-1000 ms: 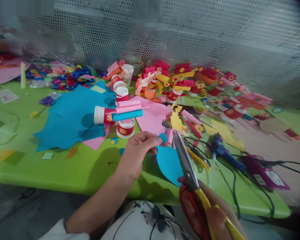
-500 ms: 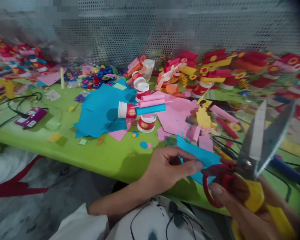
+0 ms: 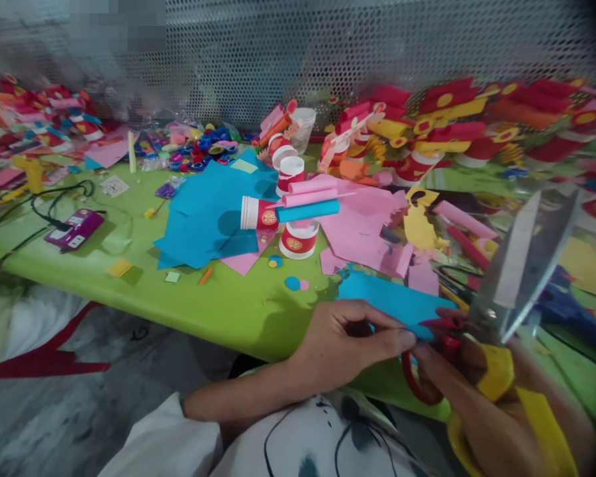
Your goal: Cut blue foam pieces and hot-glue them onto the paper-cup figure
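My left hand (image 3: 352, 344) is closed in a pinch, thumb against fingers, at the lower edge of a blue sheet of paper (image 3: 390, 295). The paper extends behind my fingertips; the exact pinch point is partly hidden. In my right hand (image 3: 496, 411) is a pair of scissors (image 3: 491, 315) with red and yellow handles. Their wide metal blades stand spread, pointing up and away to the right. My right thumb and fingertips meet my left fingertips by the paper's near edge, beside the red handle loop.
Red-and-white paper cups (image 3: 298, 240) carry pink and blue paper rolls. Behind are blue sheets (image 3: 198, 215) and pink sheets (image 3: 352, 222). Finished-looking cup models (image 3: 422, 162) line the back by a perforated metal panel (image 3: 258, 59). A purple corded device (image 3: 75, 229) lies left; a blue tool (image 3: 566, 301) right.
The view has shifted slightly, so the tabletop things appear farther right. The blue paper has turned and less shows below my left thumb. My right thumb has come closer to my left fingertips.
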